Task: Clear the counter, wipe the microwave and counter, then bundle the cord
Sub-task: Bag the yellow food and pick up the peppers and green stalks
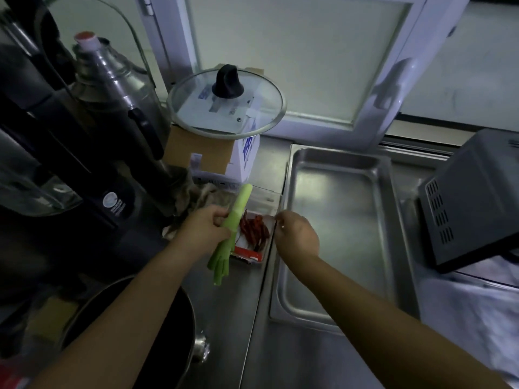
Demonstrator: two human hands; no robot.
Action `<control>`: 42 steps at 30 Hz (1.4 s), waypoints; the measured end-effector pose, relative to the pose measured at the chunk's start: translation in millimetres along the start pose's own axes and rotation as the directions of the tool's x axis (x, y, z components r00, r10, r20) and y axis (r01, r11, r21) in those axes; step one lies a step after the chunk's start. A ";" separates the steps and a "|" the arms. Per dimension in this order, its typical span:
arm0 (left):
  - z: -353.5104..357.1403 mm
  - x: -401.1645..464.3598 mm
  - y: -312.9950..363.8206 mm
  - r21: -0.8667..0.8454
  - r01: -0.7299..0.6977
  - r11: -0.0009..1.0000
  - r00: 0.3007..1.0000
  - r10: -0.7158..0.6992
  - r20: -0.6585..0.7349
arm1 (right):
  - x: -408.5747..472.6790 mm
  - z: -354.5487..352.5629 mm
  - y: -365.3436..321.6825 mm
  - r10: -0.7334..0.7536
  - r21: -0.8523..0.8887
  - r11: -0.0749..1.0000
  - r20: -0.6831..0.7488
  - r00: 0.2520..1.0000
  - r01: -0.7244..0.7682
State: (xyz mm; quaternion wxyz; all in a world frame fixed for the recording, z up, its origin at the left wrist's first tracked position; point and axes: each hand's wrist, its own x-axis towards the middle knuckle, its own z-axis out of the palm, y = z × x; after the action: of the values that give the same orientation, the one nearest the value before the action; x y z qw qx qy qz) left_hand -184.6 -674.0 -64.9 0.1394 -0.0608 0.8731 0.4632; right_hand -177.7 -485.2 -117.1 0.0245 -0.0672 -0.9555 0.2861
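Head view, left hand: the left hand (206,230) is clenched around a green stalk (233,228), gripping it near the middle, pale thick end pointing up and away, split leafy end hanging down toward the counter (252,346).
Head view, right hand: the right hand (297,237) pinches the right rim of a clear tray of red chillies (254,234); fingertips are closed on the edge, though how firm the hold is cannot be told.
Where the tray sits: on the steel counter, just beside the left lip of the steel sink (337,234), with a crumpled cloth (202,197) touching or very near its far-left side.
Microwave: the microwave (477,200) stands at the right, well apart from both hands, not yet wiped by the look of the step in hand.
Cord: not visible here.
Risk, tray: a one-edge pinch is likely to tilt the shallow tray as it lifts, and loose chillies could slide out onto the counter or into the sink.
Risk, stalk: the drooping leafy end could drag over the tray or catch the black pan (157,332) below the forearm.
Risk, surroundings: the glass lid (224,105) rests on a cardboard box (207,153) behind the tray; a bump to the box could send it sliding off.
Light: dim, so small debris may be missed.
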 end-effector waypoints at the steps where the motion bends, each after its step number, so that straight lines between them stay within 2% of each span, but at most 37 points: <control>1: 3.2 7.6 5.6 0.082 -0.004 0.997 0.999 0.001 0.040 | -4.3 -6.0 7.0 0.020 0.017 1.000 -0.005 1.000 -0.019; 3: 13.3 23.0 15.8 0.257 -0.008 0.966 0.993 -0.023 0.114 | -12.0 -16.4 19.9 0.049 0.045 0.998 -0.008 0.999 -0.048; 5: 27.5 34.6 23.1 0.359 0.026 0.933 0.980 -0.095 0.175 | -17.0 -23.7 31.8 0.073 0.055 0.996 -0.019 0.997 -0.072; 7: 42.9 45.5 24.6 0.371 0.064 0.927 0.968 -0.147 0.201 | -19.6 -28.1 42.4 0.108 0.051 0.993 -0.023 0.994 -0.107; 11: 64.3 61.6 18.3 0.292 0.110 0.950 0.959 -0.179 0.220 | -24.0 -32.4 57.7 0.135 0.070 0.988 0.001 0.991 -0.135; 16: 73.7 71.0 6.7 0.287 0.099 0.953 0.958 -0.170 0.233 | -28.8 -31.5 63.8 0.165 0.083 0.983 0.000 0.986 -0.164; 26: 73.7 71.0 -6.0 0.326 -0.039 0.945 0.980 -0.028 0.199 | -43.8 -35.2 62.5 0.182 0.084 0.980 0.014 0.983 -0.182; 29: 70.6 66.8 3.9 0.419 -0.147 0.896 0.984 0.090 0.153 | -49.3 -36.7 66.6 0.191 0.076 0.979 0.000 0.982 -0.191; 34: 86.6 40.7 49.2 0.361 -0.442 0.821 0.896 0.387 0.216 | -70.6 -49.0 83.4 0.272 0.044 0.962 -0.041 0.961 -0.270; 42: 178.8 -31.3 93.2 0.269 -0.572 0.775 0.804 0.462 0.375 | -134.1 -110.5 142.3 0.441 -0.030 0.894 -0.124 0.889 -0.448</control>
State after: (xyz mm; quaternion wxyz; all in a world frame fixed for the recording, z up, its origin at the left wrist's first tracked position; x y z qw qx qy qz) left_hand -143.2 -474.5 -76.9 0.1392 0.2792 0.8965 0.3146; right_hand -19.3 -326.5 -104.2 0.0108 -0.3008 -0.9197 0.2521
